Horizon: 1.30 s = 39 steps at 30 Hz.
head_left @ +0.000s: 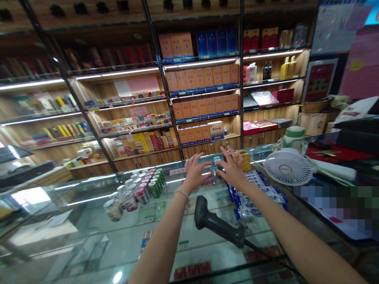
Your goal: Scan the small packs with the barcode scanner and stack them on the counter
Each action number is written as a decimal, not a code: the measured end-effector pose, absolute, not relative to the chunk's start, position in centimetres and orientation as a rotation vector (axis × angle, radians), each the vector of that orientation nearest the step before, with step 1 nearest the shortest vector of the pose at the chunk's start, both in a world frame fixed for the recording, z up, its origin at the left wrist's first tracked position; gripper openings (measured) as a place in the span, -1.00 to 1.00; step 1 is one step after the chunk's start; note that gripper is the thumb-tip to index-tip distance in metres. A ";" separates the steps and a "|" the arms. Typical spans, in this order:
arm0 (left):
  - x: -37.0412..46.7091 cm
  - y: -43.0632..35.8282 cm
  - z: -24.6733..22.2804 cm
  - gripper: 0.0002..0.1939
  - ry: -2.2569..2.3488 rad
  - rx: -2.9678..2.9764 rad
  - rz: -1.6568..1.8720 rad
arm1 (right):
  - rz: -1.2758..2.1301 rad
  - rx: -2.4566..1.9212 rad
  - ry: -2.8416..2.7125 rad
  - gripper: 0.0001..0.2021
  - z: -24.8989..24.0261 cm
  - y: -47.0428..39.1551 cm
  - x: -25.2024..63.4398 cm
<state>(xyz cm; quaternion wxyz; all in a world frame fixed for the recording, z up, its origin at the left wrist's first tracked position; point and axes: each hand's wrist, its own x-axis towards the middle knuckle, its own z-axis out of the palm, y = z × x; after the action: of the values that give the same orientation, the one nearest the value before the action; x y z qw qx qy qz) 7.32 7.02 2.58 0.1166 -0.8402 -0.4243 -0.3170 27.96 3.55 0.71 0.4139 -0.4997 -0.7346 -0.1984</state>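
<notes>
My left hand (196,171) is over the far part of the glass counter (189,221), fingers apart and nothing visible in it. Facing it, my right hand (233,169) is also open, its fingers spread. Between the two hands stand small pale-blue containers (217,161); whether a fingertip touches them I cannot tell. Just right of my right hand is a stack of yellow packs (246,161). Blue-and-white packets (251,197) lie partly under my right forearm. A black handheld barcode scanner (219,225) rests on the glass between my forearms.
Rows of small cans and tubs (136,189) stand left of my left hand. On the right are a white fan (288,167), a green-and-white jug (293,137) and the scanner's cable (260,250). Behind the counter, lit shelves hold orange boxes (204,81) and several cartons.
</notes>
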 end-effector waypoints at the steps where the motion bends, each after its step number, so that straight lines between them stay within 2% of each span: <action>1: 7.1 6.7 2.7 -0.60 -1.250 -2.455 -0.921 | -0.504 -1.234 -1.846 -0.84 0.8 3.3 27.7; 10: 4.9 4.4 2.5 -0.58 -1.294 -2.415 -0.886 | -0.501 -1.087 -1.849 -0.82 1.4 1.3 25.8; 17: 4.2 3.7 1.5 -0.76 -1.329 -2.371 -0.969 | -0.439 -1.056 -1.863 -0.80 1.5 0.8 25.5; 22: 2.8 2.5 2.0 -0.77 -1.381 -2.328 -1.009 | -0.405 -1.044 -1.884 -0.79 1.3 0.9 25.7; 30: 1.3 0.5 2.0 -0.80 -1.402 -2.233 -1.088 | -0.604 -1.065 -2.015 -0.75 0.9 0.5 25.5; 39: 1.1 -0.2 1.2 -0.80 -1.417 -2.165 -1.070 | -0.654 -1.062 -2.004 -0.81 -0.9 1.2 24.9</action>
<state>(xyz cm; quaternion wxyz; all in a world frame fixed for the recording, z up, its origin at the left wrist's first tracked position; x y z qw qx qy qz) 1.12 -0.23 1.16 0.1702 -0.7619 -0.4987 -0.3766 24.93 1.19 -0.91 0.3806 -0.4160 -0.7852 -0.2561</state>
